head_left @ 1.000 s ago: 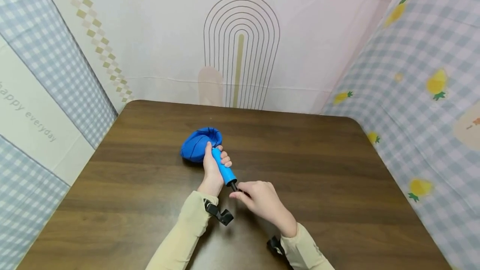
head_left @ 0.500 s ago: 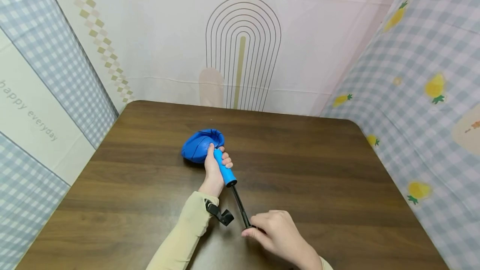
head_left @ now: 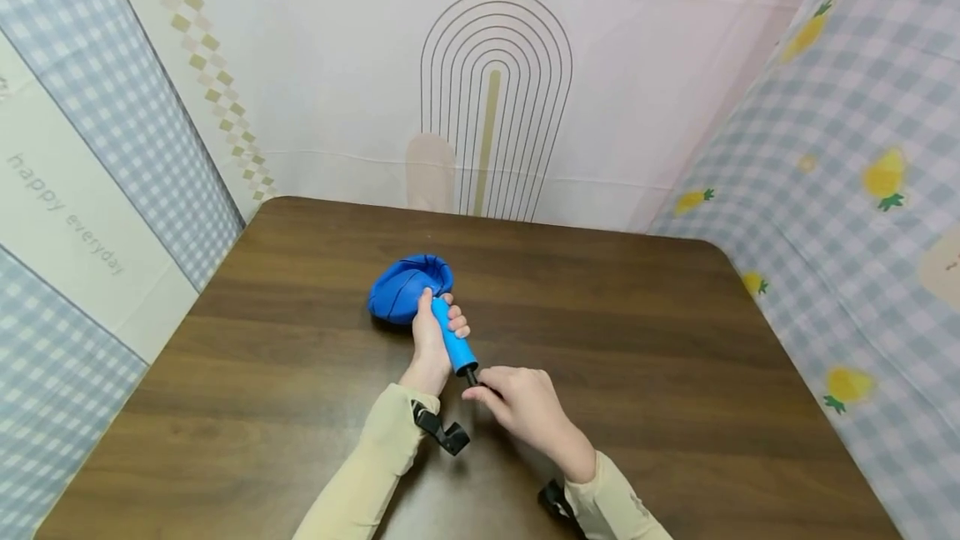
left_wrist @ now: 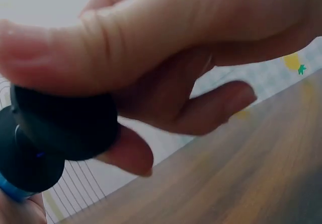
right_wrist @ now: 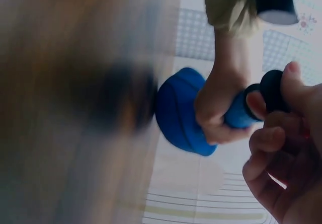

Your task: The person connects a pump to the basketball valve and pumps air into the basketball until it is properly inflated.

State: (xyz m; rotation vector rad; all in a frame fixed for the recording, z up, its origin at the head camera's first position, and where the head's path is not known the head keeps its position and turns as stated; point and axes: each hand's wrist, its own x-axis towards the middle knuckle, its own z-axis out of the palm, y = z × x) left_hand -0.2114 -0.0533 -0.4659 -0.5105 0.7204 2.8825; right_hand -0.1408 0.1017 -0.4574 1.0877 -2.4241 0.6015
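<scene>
A partly collapsed blue ball (head_left: 401, 290) with black seam lines rests on the table. My left hand (head_left: 432, 344) grips the blue barrel of a hand pump (head_left: 459, 352), thumb along its side, against the ball. Where pump and ball meet is hidden by the fingers. My right hand (head_left: 525, 407) pinches the pump's black handle (right_wrist: 273, 90) between thumb and fingers, close to the barrel's end, with only a short bit of rod showing. In the left wrist view, the right thumb (left_wrist: 55, 58) presses on the round black handle (left_wrist: 65, 123).
The brown wooden table (head_left: 637, 340) has rounded far corners. A pale printed cloth (head_left: 337, 65) hangs behind it, and checked cloth (head_left: 810, 257) with yellow fruit prints hangs at the right. Black straps with mounts (head_left: 442, 432) are on both wrists.
My right hand pulled the pump handle back toward me, drawing out the rod, then pushed it in again toward the barrel. The left hand keeps its grip, and the ball stays in place.
</scene>
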